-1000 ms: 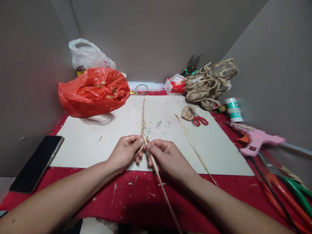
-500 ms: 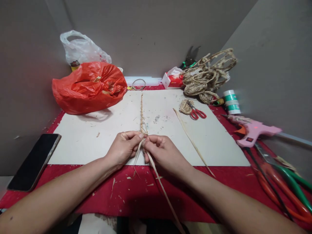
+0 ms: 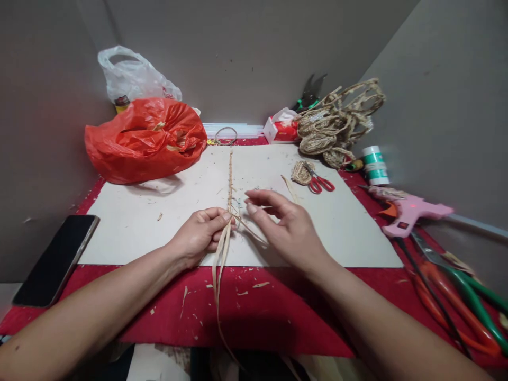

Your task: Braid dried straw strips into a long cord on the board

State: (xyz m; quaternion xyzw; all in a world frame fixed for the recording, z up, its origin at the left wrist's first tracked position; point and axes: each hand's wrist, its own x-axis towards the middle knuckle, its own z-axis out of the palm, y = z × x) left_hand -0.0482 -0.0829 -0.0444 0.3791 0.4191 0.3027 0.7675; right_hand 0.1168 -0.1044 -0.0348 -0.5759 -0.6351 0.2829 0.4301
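Note:
A thin straw-coloured braid (image 3: pixel 230 177) runs away from me down the middle of the white board (image 3: pixel 130 233). Its near end is pinched between the thumb and fingers of my left hand (image 3: pixel 204 230). Pale loose strands (image 3: pixel 218 259) hang from that pinch over the board's front edge, and one darker strand (image 3: pixel 249 228) points right, toward my right hand (image 3: pixel 288 225). That hand hovers just right of the braid, thumb and fingers apart, with nothing visible between them. Another flat strip (image 3: pixel 291 189) lies on the board, partly hidden behind my right hand.
At the back left sits a red plastic bag (image 3: pixel 146 143). Red-handled scissors (image 3: pixel 317 180) rest by a small braided coil (image 3: pixel 301 173), with bundled braided cord (image 3: pixel 337 124) behind. A pink glue gun (image 3: pixel 415 211) and large shears (image 3: pixel 456 280) lie right; a phone (image 3: pixel 55 259) lies left.
My right hand has let go of the strands, opened and moved up and right. The long strand it held now hangs beside the others below my left hand, which stays pinched.

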